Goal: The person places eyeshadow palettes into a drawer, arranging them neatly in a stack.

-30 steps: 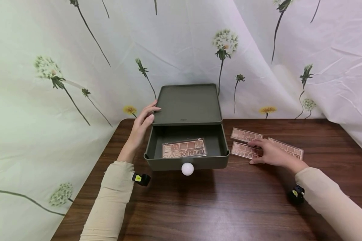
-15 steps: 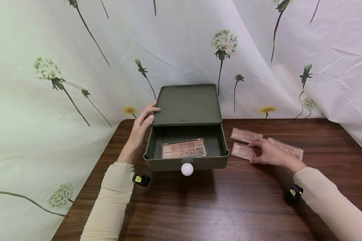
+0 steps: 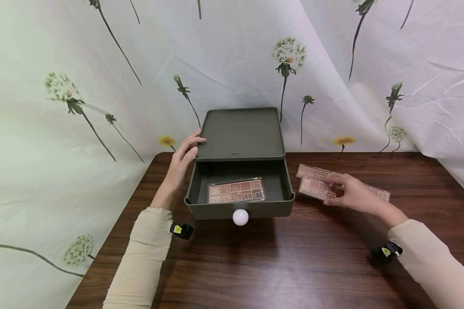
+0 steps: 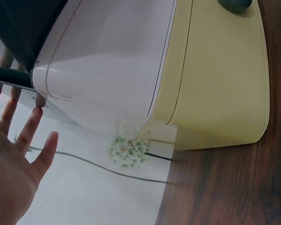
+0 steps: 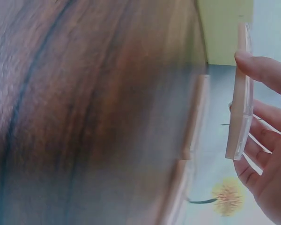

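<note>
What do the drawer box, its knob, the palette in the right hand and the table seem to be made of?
Drawer box: likely matte olive plastic, judging by its rounded moulded edges.
Knob: glossy white ball, plastic or ceramic; unclear which.
Palette held by the right hand: clear hard plastic case, see-through at the edge.
Table: dark wood grain, possibly laminate.

**Where my three cameras looked**

My head camera faced forward and down over the table (image 3: 294, 257), taking in both hands. My left wrist camera sat close beside the drawer box (image 4: 107, 56); my right wrist camera skimmed the tabletop, sharing the lifted palette (image 5: 241, 93).
</note>
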A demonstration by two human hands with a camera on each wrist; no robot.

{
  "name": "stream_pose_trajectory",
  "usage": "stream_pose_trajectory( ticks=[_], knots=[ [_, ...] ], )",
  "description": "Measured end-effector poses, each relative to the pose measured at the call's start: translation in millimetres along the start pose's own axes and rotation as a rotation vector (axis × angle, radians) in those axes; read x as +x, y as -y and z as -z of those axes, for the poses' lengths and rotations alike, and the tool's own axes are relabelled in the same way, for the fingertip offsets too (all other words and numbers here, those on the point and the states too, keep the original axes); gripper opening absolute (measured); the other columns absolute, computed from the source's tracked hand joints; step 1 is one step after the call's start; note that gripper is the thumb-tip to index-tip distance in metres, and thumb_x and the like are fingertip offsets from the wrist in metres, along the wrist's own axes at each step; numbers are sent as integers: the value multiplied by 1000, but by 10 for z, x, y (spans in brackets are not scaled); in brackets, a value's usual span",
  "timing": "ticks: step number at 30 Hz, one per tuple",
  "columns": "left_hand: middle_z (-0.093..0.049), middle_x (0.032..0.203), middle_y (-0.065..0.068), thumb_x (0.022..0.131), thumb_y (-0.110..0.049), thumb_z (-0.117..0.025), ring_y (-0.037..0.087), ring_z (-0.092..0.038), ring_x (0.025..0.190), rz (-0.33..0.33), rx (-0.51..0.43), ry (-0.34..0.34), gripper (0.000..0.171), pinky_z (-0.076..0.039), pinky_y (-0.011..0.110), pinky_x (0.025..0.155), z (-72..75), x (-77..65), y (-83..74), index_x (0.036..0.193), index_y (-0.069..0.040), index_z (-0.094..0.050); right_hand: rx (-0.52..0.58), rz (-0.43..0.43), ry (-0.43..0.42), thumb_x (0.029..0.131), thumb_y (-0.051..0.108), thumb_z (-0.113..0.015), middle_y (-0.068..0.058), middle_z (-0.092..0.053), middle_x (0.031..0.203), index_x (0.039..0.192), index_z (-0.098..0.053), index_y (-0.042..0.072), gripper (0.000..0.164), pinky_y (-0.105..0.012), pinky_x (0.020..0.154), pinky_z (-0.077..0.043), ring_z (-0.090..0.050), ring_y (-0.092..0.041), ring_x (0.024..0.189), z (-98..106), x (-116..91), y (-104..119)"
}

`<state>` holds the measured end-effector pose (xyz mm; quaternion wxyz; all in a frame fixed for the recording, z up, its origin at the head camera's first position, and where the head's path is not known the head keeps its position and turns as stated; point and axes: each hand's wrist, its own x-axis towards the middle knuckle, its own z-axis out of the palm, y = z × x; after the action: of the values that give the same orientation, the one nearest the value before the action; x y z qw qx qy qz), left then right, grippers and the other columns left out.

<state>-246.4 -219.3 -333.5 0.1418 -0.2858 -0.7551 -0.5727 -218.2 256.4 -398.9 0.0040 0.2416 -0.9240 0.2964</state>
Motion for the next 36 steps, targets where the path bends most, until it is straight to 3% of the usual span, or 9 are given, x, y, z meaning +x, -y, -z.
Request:
stream_pose_trajectory(
  ticks=[5,15,26,33,36],
  knots=[
    [-32,159,9,104,-17,-39,20,-23,147,-8,-4,-4,40,-20,46,116,-7,1,-7,133,6,-53,-41,22,-60,77,26,-86,-17,-65,120,130,-63,1,63,-53,87,-46,-58,-33,106,127,-71,122],
    [-33,158,7,104,-16,-39,18,-23,147,-15,-3,-5,39,-20,45,116,-8,-4,1,134,6,-53,-56,92,-177,78,25,-86,-4,-65,117,130,-66,11,57,-27,77,-40,-52,-11,95,337,-235,390],
    [-33,159,6,104,-17,-39,18,-24,147,-12,-5,-7,40,-21,47,115,-10,-6,-10,134,5,-53,-71,180,-263,72,15,-89,1,-65,118,127,-68,12,59,-20,80,-37,-51,-4,99,507,-287,675],
    [-32,159,6,103,-16,-39,17,-24,147,-13,-2,-13,40,-21,47,115,-8,-14,-7,134,4,-53,-47,234,-275,71,10,-89,1,-63,121,127,-68,13,61,-10,87,-33,-50,0,106,609,-300,871],
    [-32,159,7,103,-14,-39,17,-24,147,-8,-7,-11,40,-21,47,115,-16,-20,-61,135,5,-53,-46,264,-280,70,9,-90,2,-64,122,128,-68,14,62,-10,87,-33,-50,1,107,642,-294,945]
  ],
)
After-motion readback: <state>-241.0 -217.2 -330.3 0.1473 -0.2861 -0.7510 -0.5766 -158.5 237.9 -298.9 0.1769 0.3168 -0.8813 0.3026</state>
